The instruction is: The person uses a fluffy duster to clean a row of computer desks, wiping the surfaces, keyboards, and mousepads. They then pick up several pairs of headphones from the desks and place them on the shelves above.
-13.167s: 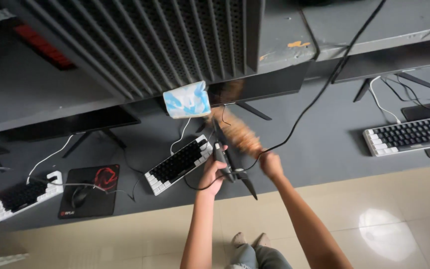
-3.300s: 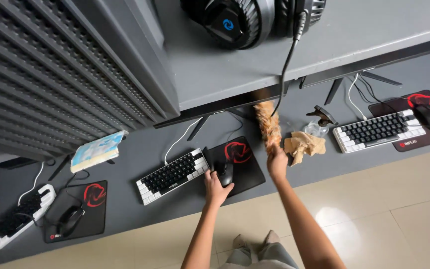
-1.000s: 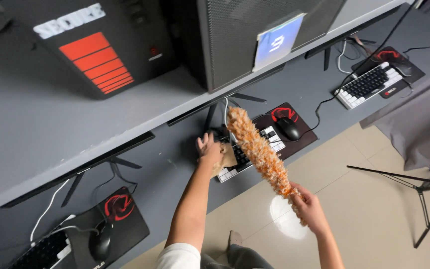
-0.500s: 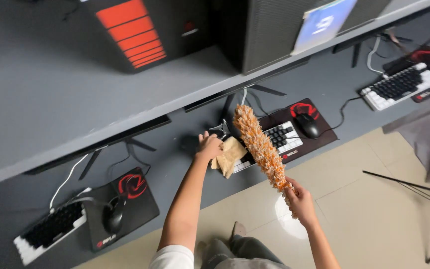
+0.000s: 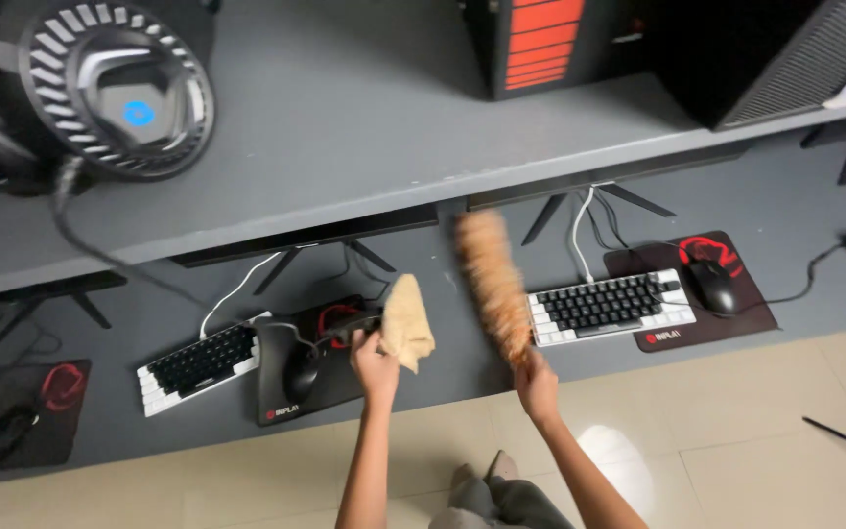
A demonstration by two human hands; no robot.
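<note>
Dusting underway: right hand [image 5: 538, 384] clenches a fluffy duster [image 5: 493, 284] beside the keyboard [image 5: 607, 307]; left hand [image 5: 374, 351] grips a tan cloth [image 5: 406, 321], mouse [image 5: 301, 373] just beyond its fingers awaiting wiping.

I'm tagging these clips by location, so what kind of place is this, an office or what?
Probably a gaming cafe or computer lab. A long grey desk holds a row of stations, each with keyboard, mouse and mouse pad. A headset and tower computer sit on the shelf above.
</note>
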